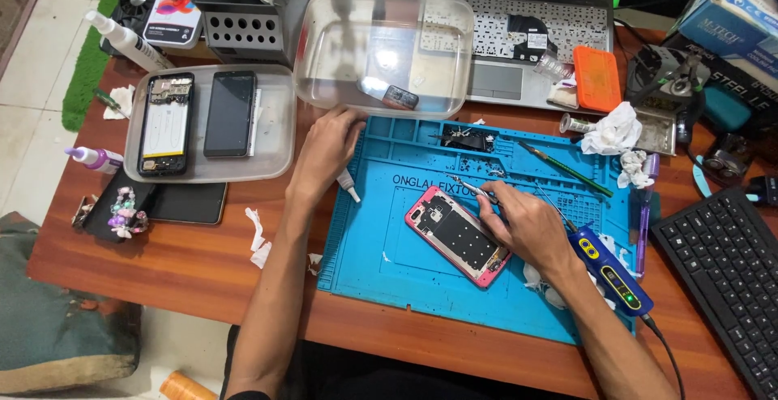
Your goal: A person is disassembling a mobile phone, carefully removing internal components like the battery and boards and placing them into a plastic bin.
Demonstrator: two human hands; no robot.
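Observation:
A pink-framed phone body [455, 235] lies open, back side up, on a blue repair mat [381, 230]. My right hand [523, 226] rests on its right end and holds thin metal tweezers [472, 188] that point up-left over the mat. My left hand [328, 147] reaches to the mat's upper left corner, fingers curled at the rim of a clear plastic tub [385, 51]. A small white glue tube [348, 184] lies just below that hand.
A clear tray [275, 136] at left holds a stripped phone [166, 123] and a dark screen [230, 113]. A blue soldering tool [608, 270], purple pen [646, 205], green-handled tool [567, 170], crumpled tissues [612, 128], laptop [519, 43] and black keyboard [725, 278] crowd the right.

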